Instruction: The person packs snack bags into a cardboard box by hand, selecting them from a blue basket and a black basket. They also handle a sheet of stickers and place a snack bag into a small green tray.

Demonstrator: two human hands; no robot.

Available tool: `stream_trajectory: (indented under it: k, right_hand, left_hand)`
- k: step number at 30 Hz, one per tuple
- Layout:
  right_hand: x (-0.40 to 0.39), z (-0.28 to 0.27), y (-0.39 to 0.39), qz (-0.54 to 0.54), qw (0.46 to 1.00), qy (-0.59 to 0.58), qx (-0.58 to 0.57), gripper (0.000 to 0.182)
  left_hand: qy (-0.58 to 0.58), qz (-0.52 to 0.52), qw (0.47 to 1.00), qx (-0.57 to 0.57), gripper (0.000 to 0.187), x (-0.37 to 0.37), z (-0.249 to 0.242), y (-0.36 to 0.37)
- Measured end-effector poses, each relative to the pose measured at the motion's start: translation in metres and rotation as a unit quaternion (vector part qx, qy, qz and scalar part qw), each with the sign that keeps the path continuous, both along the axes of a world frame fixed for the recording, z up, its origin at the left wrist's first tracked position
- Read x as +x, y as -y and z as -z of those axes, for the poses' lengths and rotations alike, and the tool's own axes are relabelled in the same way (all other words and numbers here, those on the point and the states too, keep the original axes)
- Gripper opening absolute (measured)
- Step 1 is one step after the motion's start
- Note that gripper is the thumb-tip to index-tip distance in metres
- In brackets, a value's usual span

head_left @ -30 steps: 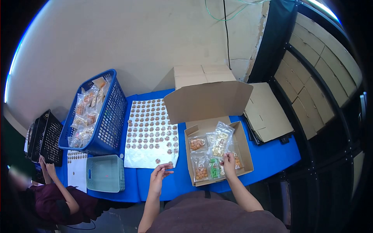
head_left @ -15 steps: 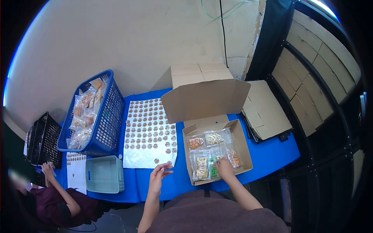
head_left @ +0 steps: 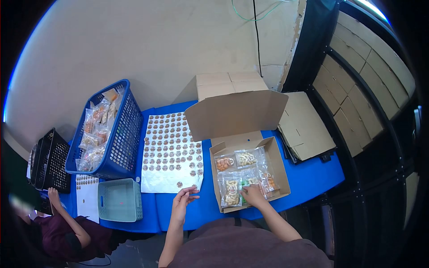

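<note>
An open cardboard box (head_left: 283, 179) lies on the blue cloth with its lid raised, holding several clear packets. One packet of orange pieces (head_left: 224, 163) and one of pale nuts (head_left: 246, 158) lie at its back, another pale one (head_left: 232, 190) at the front left. My right hand (head_left: 253, 195) is over the green packet (head_left: 244, 199), fingers drawn together on it; what they grip is hidden. My left hand (head_left: 184, 199) hovers at the front edge of the sticker sheet (head_left: 167, 176), fingers apart, nothing in it.
A blue basket (head_left: 123, 145) full of packets stands left, with a green tray (head_left: 119, 201) in front. Black baskets (head_left: 58, 161) and a co-worker's arm (head_left: 67, 216) are further left. Folded cardboard (head_left: 306, 125) is stacked right of the box, beside a rack (head_left: 353, 178).
My right hand has shifted slightly left over the green packet and now covers more of it. My left hand has barely moved. The co-worker's hand has moved slightly by the black basket.
</note>
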State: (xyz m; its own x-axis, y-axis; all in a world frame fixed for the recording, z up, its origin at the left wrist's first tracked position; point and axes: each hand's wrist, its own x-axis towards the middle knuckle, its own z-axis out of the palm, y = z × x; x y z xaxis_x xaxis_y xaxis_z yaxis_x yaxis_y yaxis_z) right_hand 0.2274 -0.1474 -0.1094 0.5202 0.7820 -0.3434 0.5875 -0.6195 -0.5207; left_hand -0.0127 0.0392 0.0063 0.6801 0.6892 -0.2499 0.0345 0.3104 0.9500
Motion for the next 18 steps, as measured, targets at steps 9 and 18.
stream_trajectory:
  k: [9,18]
  right_hand:
    - [-0.012,0.010,-0.026,0.023,0.997,0.040,0.056,0.053]
    - [0.006,0.017,-0.007,0.087,0.990,0.111,0.007,0.051]
  left_hand:
    - [0.008,-0.008,1.000,-0.002,0.030,-0.004,0.002,-0.002]
    - [0.009,-0.014,1.000,-0.011,0.030,-0.006,0.008,-0.004]
